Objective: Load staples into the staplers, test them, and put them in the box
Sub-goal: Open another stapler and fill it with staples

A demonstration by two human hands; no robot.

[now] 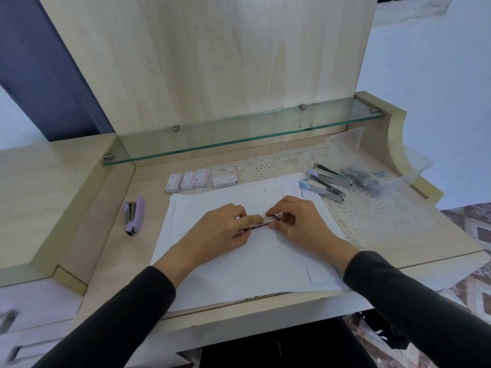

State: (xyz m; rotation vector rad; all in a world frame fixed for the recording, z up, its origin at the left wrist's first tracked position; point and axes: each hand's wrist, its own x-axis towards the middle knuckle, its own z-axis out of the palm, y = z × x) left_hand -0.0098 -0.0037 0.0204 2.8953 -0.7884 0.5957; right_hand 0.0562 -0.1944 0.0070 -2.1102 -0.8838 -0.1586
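A slim metal stapler [261,222] lies on the white paper [239,266] in the middle of the desk, mostly hidden under my fingers. My left hand [221,229] grips its rear part. My right hand [297,221] pinches its front end. A closed purple stapler [134,215] rests on the desk to the left. Two opened staplers, one purple-tipped [330,174] and one blue-tipped [321,187], lie on the lace mat at right. Several small staple boxes [199,179] stand in a row behind the paper. A clear plastic box [382,158] sits at the far right with dark staplers inside.
A glass shelf [239,134] juts out over the back of the desk. A raised wooden ledge [47,208] borders the left side. Drawers with metal handles [8,320] are at the lower left. The lace mat [372,216] covers the right part of the desk.
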